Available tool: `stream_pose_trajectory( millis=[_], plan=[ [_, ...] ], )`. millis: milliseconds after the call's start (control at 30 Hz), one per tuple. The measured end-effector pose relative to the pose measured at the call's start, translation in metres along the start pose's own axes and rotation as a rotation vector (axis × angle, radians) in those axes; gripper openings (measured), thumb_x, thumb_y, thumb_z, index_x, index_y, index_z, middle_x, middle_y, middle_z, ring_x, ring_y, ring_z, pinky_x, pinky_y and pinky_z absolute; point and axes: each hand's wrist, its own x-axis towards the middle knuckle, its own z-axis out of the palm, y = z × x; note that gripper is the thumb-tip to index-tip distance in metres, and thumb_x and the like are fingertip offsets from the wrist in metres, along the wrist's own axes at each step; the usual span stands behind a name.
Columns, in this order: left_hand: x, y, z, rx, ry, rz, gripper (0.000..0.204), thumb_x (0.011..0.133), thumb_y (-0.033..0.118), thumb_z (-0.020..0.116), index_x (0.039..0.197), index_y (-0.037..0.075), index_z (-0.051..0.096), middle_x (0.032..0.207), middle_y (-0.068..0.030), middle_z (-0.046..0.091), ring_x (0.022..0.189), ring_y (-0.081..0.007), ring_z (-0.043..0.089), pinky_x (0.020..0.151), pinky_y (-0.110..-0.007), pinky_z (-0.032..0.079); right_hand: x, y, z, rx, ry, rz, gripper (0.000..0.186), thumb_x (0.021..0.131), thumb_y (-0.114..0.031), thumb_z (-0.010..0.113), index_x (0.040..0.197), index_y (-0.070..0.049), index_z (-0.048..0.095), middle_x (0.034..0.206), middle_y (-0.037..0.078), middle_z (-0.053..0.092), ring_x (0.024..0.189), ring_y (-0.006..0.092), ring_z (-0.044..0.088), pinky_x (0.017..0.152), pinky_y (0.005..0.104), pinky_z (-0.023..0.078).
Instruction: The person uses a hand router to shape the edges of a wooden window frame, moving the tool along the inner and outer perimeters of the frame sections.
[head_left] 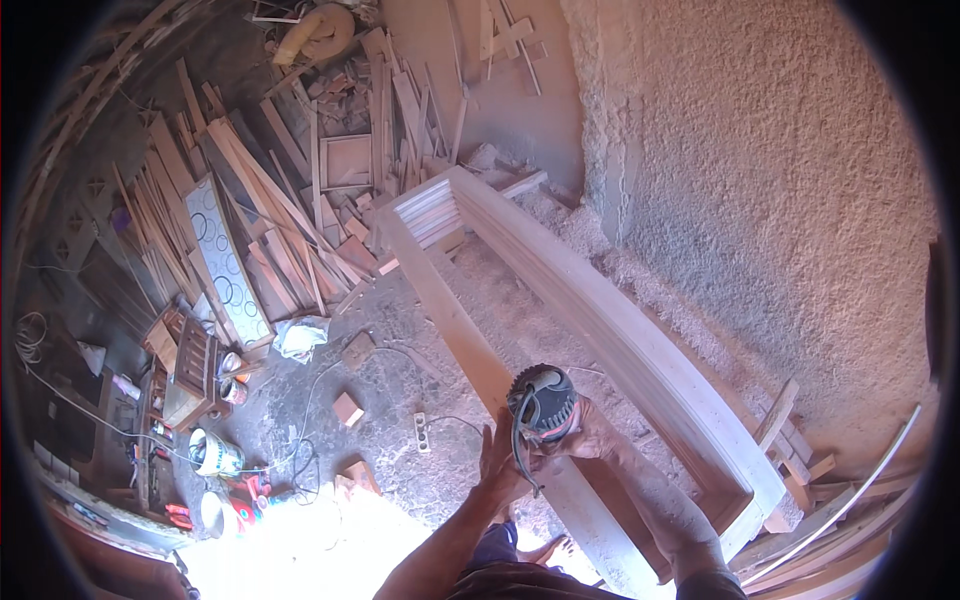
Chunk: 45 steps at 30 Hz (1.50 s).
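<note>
- Right hand [592, 437] is clamped on the lower body of a dark, round-topped power tool [542, 402], its forearm reaching over the frame's near end.
- Left hand [503, 463] lies against the tool's left side, fingers pointing forward; how far they close around it cannot be told, since part of the hand is hidden.
- The power tool is over the left rail of a long wooden frame [598, 285]; contact with the wood beneath is hidden by the hands. A dark cord [521, 455] loops down its left side.
- The frame slants from near right to far left, its right rail grooved along the inner side, beside a rough plastered wall [770, 160].
- On the floor left of the frame lie a wooden block [347, 409] and a socket strip [421, 432].
- Farther left are a pale bucket [214, 453], a panel patterned with circles [222, 255] and heaped boards [265, 185].
</note>
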Motion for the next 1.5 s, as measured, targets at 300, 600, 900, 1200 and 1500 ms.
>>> stream_pose_trajectory(
  millis=[300,600,900,1200,1500],
  plan=[
    [0.039,-0.038,-0.024,-0.577,-0.132,-0.163,0.104,0.091,0.056,0.071,0.167,0.013,0.015,0.170,-0.0150,0.023,0.155,-0.0335,0.026,0.123,-0.062,0.020,0.055,-0.009,0.005,-0.155,0.038,-0.131,0.076,0.065,-0.007,0.097,0.132,-0.010,0.062,0.123,-0.002,0.071,0.111,0.0090,0.066,0.103,0.0301,0.053],
    [0.074,-0.052,-0.064,0.105,0.194,0.038,0.101,0.081,0.041,0.089,0.156,0.007,0.031,0.152,-0.0175,0.048,0.128,-0.0344,0.062,0.106,-0.044,0.054,0.110,-0.013,0.004,-0.159,0.031,-0.088,0.091,0.063,-0.011,0.100,0.141,-0.012,0.054,0.130,0.001,0.068,0.122,0.0130,0.061,0.110,0.0327,0.048],
    [0.116,-0.095,-0.084,0.082,0.167,-0.027,0.104,0.075,0.047,0.092,0.151,0.002,0.037,0.146,-0.0227,0.051,0.126,-0.0386,0.063,0.102,-0.048,0.056,0.175,-0.004,-0.001,-0.228,0.048,-0.148,0.088,0.062,-0.013,0.100,0.139,-0.013,0.057,0.128,0.000,0.070,0.118,0.0124,0.064,0.108,0.0332,0.051],
    [0.163,-0.147,-0.115,-0.156,-0.119,-0.194,0.099,0.082,0.062,0.079,0.160,0.019,0.036,0.165,-0.0171,0.028,0.151,-0.0345,0.033,0.120,-0.064,0.026,0.244,0.005,-0.006,-0.317,0.092,-0.142,0.090,0.059,-0.017,0.099,0.138,-0.013,0.055,0.126,0.003,0.070,0.117,0.0151,0.064,0.108,0.0344,0.051],
    [0.218,-0.249,-0.112,0.175,0.159,0.120,0.099,0.084,0.023,0.086,0.156,-0.002,0.023,0.141,-0.0154,0.062,0.126,-0.0261,0.065,0.106,-0.037,0.055,0.329,-0.010,0.002,-0.351,0.052,-0.211,0.092,0.058,-0.024,0.097,0.138,-0.011,0.055,0.124,0.007,0.070,0.117,0.0195,0.065,0.107,0.0357,0.050]
  ],
)
